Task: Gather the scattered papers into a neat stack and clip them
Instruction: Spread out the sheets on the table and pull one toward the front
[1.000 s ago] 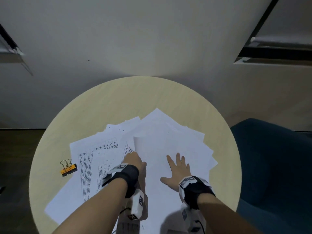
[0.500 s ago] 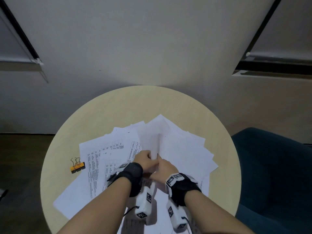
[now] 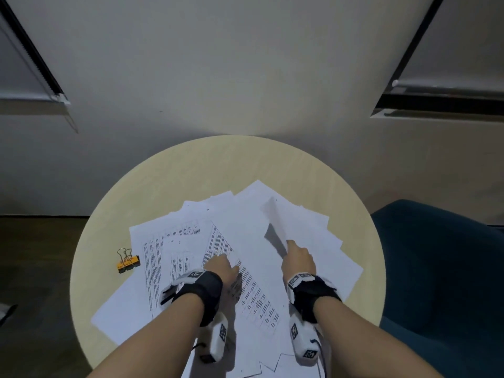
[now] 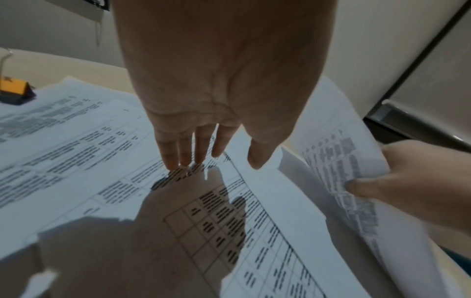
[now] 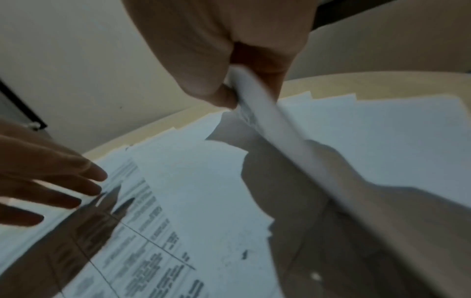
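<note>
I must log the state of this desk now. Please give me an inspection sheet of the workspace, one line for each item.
Surface: round pale table, mostly covered.
Job's things: papers scattered and overlapping; orange binder clip beside them, unused.
Clutter: nothing seen.
Grippers: left hand rests straight fingertips on a printed sheet; right hand pinches a lifted sheet.
Cables: thin cords at the wrist cameras.
Surroundings: grey wall, teal chair at right.
</note>
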### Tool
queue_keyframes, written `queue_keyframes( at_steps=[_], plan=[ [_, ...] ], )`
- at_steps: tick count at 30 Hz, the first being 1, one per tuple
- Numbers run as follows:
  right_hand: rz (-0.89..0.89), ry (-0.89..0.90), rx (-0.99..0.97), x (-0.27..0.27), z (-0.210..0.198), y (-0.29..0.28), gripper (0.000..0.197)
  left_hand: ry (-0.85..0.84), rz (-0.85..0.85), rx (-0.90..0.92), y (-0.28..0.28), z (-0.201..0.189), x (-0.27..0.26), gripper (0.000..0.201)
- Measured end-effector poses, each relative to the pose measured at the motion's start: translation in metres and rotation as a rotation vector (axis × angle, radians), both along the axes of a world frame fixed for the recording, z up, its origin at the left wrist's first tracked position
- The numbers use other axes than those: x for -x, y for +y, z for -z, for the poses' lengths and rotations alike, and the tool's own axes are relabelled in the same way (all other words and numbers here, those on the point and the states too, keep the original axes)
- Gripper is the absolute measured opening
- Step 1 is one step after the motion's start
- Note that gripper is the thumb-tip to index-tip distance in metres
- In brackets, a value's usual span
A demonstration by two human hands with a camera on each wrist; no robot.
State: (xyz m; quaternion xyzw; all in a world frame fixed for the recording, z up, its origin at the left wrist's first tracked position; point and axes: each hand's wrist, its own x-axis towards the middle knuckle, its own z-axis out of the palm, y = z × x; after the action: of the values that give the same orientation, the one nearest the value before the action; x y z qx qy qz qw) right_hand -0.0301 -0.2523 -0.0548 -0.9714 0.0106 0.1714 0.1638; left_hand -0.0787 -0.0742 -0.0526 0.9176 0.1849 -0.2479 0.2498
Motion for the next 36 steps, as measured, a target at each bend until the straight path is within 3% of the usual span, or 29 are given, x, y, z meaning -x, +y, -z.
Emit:
queue_keyframes(
  at_steps=[2,5,8,10,14,16,20,24,28,31,33,36],
  plan=[
    [-0.069,0.068,0.003,0.003,0.004,0.004,0.038,0.006,0.062,-0.019,-0.001,0.0,0.001,0.035],
    [-0.2,0.263,0.071,0.009,0.028,0.01,0.096,0.034,0.086,-0.012,0.002,-0.002,0.0,0.033],
    [-0.227,0.32,0.157,0.014,0.049,0.016,0.116,0.022,0.074,-0.006,0.009,0.0,-0.004,0.015],
    [-0.25,0.298,0.183,0.016,0.054,0.021,0.108,0.001,0.063,0.001,0.012,0.003,-0.007,0.013],
    [-0.232,0.231,0.206,0.018,0.053,0.026,0.066,-0.006,-0.031,0.012,0.013,0.009,-0.007,0.029],
    [-0.249,0.181,0.202,0.02,0.052,0.023,0.06,0.006,-0.069,0.028,0.01,0.01,-0.005,0.023],
    [-0.239,0.138,0.13,0.015,0.032,0.018,0.041,0.074,-0.016,0.024,0.005,0.011,-0.001,0.032],
    [0.071,0.014,-0.152,-0.012,-0.002,0.014,0.007,0.133,0.004,-0.009,0.009,0.008,0.002,0.022],
    [0.273,-0.098,-0.821,-0.039,-0.037,0.003,0.013,0.073,-0.118,-0.052,0.028,0.003,0.009,0.032],
    [0.42,0.231,-1.407,-0.056,-0.046,-0.023,0.029,0.009,-0.186,-0.017,0.038,-0.003,0.014,0.008],
    [0.537,0.305,-1.441,-0.054,-0.031,-0.045,0.025,-0.015,-0.218,0.008,0.041,-0.001,0.019,0.01],
    [0.621,0.276,-1.165,-0.039,0.001,-0.064,0.053,-0.017,-0.267,0.08,0.039,0.002,0.023,0.018]
  ],
)
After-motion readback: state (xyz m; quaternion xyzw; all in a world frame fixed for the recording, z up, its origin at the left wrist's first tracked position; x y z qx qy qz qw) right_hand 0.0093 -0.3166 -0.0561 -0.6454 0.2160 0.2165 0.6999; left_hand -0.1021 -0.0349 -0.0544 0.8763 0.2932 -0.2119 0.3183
